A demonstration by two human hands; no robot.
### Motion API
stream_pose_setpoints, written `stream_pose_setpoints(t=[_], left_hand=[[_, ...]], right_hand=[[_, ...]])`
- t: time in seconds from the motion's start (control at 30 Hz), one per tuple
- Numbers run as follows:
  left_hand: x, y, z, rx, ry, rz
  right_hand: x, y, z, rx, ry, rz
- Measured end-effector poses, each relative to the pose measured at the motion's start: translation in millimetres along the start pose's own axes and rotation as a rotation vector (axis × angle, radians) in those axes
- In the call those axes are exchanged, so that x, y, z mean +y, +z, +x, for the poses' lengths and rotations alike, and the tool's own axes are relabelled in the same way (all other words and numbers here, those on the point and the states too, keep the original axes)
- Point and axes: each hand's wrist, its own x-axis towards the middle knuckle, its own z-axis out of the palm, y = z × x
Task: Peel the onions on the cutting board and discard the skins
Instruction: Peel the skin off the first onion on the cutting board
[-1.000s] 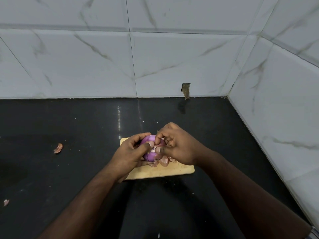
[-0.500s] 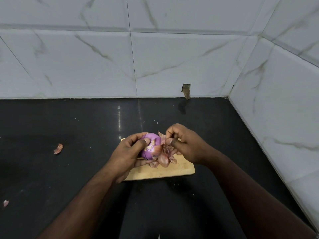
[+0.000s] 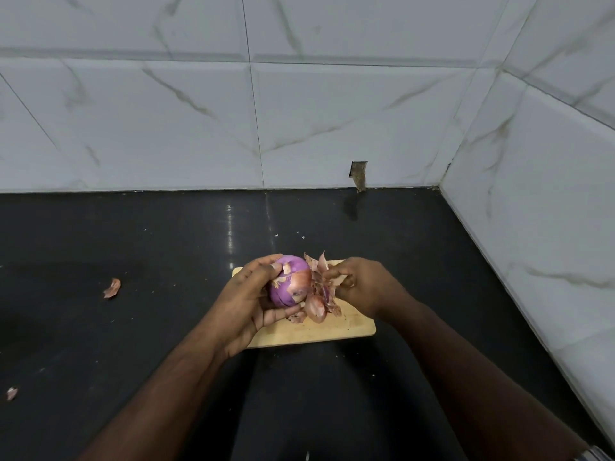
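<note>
A purple onion, partly peeled with patches of brown skin left, is gripped by my left hand just above a small wooden cutting board. Close on its right, my right hand pinches a strip of papery brown skin that fans out from the onion's side. Loose skins lie heaped on the board under and between my hands. Most of the board is hidden by my hands.
The board lies on a black countertop in a corner of white marble-tiled walls. Two stray skin pieces lie on the counter at the left and far left. A small notch marks the back wall's base.
My right hand has pulled away to the right from the onion, drawing a strip of skin off it. The onion in my left hand shows more bare purple surface.
</note>
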Motion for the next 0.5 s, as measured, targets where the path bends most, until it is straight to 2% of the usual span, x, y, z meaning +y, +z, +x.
stream_pose_setpoints(t=[0.13,0.23,0.37,0.5], left_hand=[[-0.6,0.0,-1.7,-0.014,0.014,0.015],[-0.6,1.9,-2.2,-0.022,0.018,0.038],[1.0,3.9,-2.3,-0.017,0.024,0.055],[0.7,4.8,-3.3,-0.014,0.032,0.077]], right_hand=[[-21.8,-6.5,-8.7,0.162,-0.183,0.225],[-40.1,-5.8,-13.7,0.099,-0.254,0.262],[-41.6,1.6,-14.8,0.130,-0.264,0.212],[-40.4,1.0,-14.4,0.086,-0.245,0.240]])
